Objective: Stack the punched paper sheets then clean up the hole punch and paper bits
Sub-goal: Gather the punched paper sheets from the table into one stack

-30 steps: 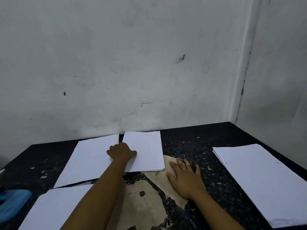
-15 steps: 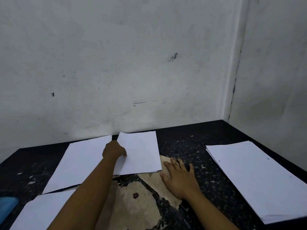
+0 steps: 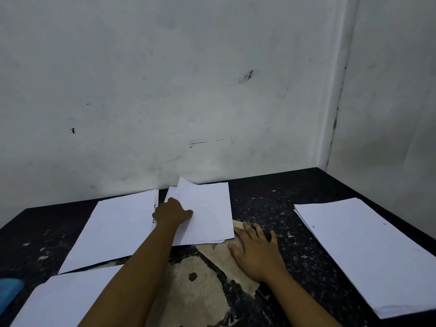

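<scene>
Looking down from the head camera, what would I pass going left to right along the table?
Blue object at the left edge → near-left paper sheet → far-left sheet → left hand gripping the middle sheets → right hand flat on the worn tabletop → right-hand paper stack.

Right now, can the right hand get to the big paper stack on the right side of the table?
Probably yes. The right hand lies flat and holds nothing, and only bare dark table lies between it and the paper stack.
</scene>
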